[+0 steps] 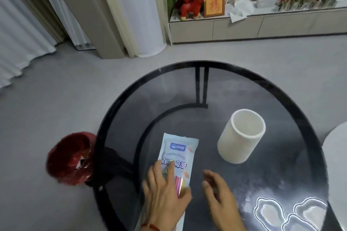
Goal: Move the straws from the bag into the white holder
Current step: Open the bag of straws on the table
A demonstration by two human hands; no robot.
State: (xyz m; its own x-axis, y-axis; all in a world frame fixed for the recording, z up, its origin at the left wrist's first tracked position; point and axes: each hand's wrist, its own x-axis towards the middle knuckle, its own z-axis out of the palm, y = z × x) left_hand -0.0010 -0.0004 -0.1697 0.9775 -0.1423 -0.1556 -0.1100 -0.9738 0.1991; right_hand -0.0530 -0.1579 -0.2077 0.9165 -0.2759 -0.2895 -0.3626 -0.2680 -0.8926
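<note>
Left hand (165, 191): we find it laid palm-down on the near end of the bag (177, 157), fingers spread and resting on the packaging, not closed around it; a red cord circles the wrist.

Right hand (218, 197): held just beside the bag, fingers loosely apart, holding nothing.

Bag: one, pale blue with printed characters, lying flat on the glass table (281, 88), its long side running away from us. Coloured straws (179, 184) show through its clear lower part; we cannot count them.

White holder (242, 137): one, cylindrical, upright, open-topped, right of the bag and apart from it.

Red bin (69, 157): one, on the floor left of the table.
</note>
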